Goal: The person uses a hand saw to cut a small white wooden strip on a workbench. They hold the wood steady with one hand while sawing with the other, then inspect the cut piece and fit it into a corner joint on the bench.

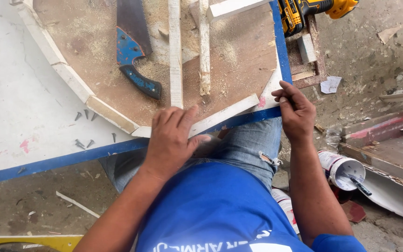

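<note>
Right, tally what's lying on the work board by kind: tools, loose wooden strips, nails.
Hand saw with blue handle: 1
Loose wooden strips: 3, two upright ones and one slanted strip under the left hand
Dark nails on the white part: about 8, small and hard to count
Total: about 12
The right hand rests at the board's blue edge.

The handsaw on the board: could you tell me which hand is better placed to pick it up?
Left, probably. The left hand rests on the strip, near the handsaw; the right hand is at the far corner.
</note>
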